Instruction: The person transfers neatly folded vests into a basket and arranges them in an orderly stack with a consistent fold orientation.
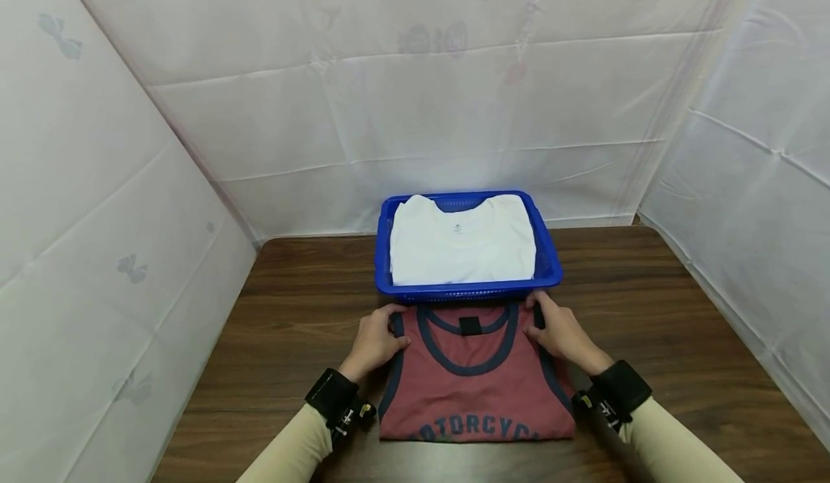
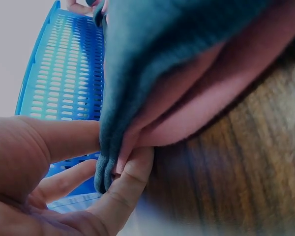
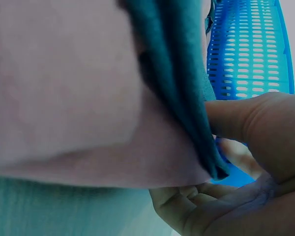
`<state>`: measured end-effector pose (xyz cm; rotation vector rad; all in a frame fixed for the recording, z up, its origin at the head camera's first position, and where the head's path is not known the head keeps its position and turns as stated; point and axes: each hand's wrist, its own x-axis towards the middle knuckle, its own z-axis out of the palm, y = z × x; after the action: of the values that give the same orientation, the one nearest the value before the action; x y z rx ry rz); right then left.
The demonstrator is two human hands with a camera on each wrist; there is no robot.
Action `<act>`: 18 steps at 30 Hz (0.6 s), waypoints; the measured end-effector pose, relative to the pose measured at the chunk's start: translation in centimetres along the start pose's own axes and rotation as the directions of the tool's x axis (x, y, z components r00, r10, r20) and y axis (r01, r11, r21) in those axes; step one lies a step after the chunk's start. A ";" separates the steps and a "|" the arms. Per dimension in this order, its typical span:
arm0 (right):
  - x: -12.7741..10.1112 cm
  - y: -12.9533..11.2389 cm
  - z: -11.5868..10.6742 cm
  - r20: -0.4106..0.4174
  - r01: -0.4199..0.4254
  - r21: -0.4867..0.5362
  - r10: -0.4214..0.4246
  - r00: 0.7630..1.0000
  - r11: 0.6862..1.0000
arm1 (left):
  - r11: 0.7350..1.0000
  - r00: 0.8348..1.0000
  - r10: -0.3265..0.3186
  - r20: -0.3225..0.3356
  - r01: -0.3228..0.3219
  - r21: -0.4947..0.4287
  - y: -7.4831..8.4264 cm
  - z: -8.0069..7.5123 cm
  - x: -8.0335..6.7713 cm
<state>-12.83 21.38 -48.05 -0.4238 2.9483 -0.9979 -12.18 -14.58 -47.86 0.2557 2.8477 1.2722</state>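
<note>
A folded red tank top (image 1: 454, 389) with dark blue trim and part of a printed word lies on the table, its neckline toward the basket. My left hand (image 1: 376, 339) pinches its left shoulder; in the left wrist view the thumb and fingers (image 2: 130, 182) close around the layered trim. At the opposite shoulder my right hand (image 1: 560, 331) pinches the fabric, with fingers (image 3: 177, 201) under the edge and the thumb on top. Just beyond the top's neckline stands a blue plastic basket (image 1: 550, 259) holding a folded white T-shirt (image 1: 463, 252).
The brown wooden table (image 1: 292, 310) extends to both sides of the tank top. White sheeting (image 1: 415, 108) rises behind the basket and along the left and right sides. Both wrists wear black straps (image 1: 620, 388) with small cameras.
</note>
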 end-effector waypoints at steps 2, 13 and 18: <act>0.0 0.1 -0.1 -0.013 0.020 0.011 -0.020 1.000 1.000 | 1.000 1.000 -0.004 -0.001 0.004 -0.022 0.0 -0.1 -0.1; -1.2 1.0 -1.1 0.073 0.229 0.006 -0.229 0.971 0.973 | 0.899 0.920 0.061 0.387 0.118 -0.422 -0.5 -2.3 -1.0; -2.0 1.5 -1.3 0.137 0.288 0.029 -0.289 0.947 0.957 | 0.932 0.864 0.158 0.477 0.029 -0.361 -0.5 -2.3 -1.4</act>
<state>-11.42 23.76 -48.07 -0.9082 2.8077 -0.9559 -11.03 -16.83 -46.79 0.5811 2.1466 1.4475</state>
